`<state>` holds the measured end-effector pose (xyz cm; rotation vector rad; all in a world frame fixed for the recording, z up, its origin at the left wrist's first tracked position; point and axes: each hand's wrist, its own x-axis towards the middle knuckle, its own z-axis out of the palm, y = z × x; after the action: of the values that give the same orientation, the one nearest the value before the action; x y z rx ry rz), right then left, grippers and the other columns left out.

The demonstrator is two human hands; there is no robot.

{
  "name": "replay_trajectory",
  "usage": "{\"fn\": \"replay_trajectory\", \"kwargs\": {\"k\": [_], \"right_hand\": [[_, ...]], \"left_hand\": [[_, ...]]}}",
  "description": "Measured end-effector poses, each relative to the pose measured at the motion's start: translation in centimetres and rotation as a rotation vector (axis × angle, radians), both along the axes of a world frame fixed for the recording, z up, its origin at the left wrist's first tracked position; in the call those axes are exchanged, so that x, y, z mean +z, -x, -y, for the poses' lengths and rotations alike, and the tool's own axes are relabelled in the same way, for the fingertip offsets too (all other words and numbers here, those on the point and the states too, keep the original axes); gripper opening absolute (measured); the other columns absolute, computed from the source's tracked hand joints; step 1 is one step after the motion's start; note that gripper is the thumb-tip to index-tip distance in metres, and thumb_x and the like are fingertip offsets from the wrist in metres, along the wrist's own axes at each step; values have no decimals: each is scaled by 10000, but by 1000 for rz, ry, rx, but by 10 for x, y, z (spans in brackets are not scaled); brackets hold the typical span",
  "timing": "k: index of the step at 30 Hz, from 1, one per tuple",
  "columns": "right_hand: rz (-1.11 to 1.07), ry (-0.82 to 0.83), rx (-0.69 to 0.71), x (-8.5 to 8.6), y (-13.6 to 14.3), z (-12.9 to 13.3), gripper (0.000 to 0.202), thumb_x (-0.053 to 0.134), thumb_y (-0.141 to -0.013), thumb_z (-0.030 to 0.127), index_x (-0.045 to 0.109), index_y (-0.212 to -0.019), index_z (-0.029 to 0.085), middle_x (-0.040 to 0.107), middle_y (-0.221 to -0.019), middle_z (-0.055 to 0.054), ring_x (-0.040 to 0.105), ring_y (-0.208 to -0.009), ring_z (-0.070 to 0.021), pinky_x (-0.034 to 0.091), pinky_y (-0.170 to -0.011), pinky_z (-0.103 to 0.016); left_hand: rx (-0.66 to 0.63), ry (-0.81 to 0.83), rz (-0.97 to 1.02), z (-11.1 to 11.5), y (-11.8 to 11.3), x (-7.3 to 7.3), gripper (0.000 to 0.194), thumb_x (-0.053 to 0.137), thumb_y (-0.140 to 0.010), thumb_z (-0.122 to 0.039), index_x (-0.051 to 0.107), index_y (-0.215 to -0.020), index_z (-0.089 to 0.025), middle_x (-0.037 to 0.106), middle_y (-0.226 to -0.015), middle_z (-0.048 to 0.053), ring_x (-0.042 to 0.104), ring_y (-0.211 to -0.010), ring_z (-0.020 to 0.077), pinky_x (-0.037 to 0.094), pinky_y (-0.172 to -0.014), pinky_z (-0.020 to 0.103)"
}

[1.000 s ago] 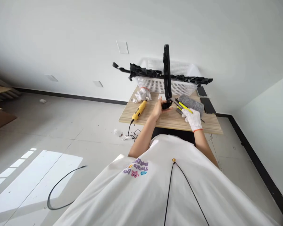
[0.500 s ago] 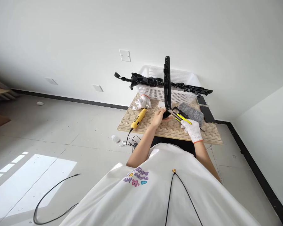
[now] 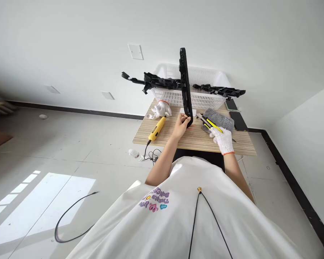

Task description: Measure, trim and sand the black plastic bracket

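Note:
My bare left hand [image 3: 181,126] grips the lower end of a long black plastic part [image 3: 185,84], which stands up and leans slightly left. In my right hand [image 3: 223,139], covered by a white knit glove, is a yellow and black utility knife [image 3: 212,124]. Its blade end points up and left, apart from the black part. A grey cloth [image 3: 220,120] lies just beyond the knife. Left of my left hand rests a yellow corded tool [image 3: 157,128], with a crumpled white glove [image 3: 161,109] behind it.
At the back of the wooden table [image 3: 202,141] stands a white plastic basket [image 3: 170,96]. Black plastic parts [image 3: 162,82] jut over its left side, and more black parts [image 3: 221,90] over its right. Two phones, one a black phone [image 3: 239,121], lie at the right edge.
The utility knife has moved away from the lower end of the black part, to the right. The black part now leans left instead of standing nearly straight. The camera view has shifted slightly.

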<state>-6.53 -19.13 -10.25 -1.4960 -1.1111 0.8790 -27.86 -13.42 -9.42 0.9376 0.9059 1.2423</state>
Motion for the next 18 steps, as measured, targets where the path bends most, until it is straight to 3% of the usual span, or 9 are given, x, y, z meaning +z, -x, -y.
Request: {"fn": "replay_trajectory", "kwargs": {"k": [5,8,13,18], "right_hand": [[35,10,23,0,0,0,395,782,-752,508,745,-873,133,694,-642,-33,462,-397,-65,340,-361,-199],[26,14,21,-2,1,0,403,782,-753,507,744,-901,134,696,-645,-31,460,-393,-67,338,-358,-204],[-5,-1,37,-2,0,0,392,764,-766,501,735,-905,136,689,-646,-28,448,-393,-62,323,-358,-203],[-18,7,85,-1,-2,3,387,764,-763,496,734,-893,133,674,-639,-33,434,-413,-57,305,-370,-198]], "left_hand": [[54,-109,50,-12,-4,-15,550,759,-892,-232,318,-1217,-284,691,-946,-24,738,-672,151,636,-735,356],[46,-177,-12,-18,-5,-24,613,783,-879,-245,342,-1304,-274,700,-891,-24,741,-696,170,630,-768,370],[39,-159,-73,-13,-4,-21,364,729,-937,-412,478,-1137,-239,661,-711,-34,700,-590,184,588,-628,327],[20,-120,-99,-5,-1,-10,325,671,-963,-512,521,-927,-226,633,-642,-26,676,-570,160,533,-553,261]]}}
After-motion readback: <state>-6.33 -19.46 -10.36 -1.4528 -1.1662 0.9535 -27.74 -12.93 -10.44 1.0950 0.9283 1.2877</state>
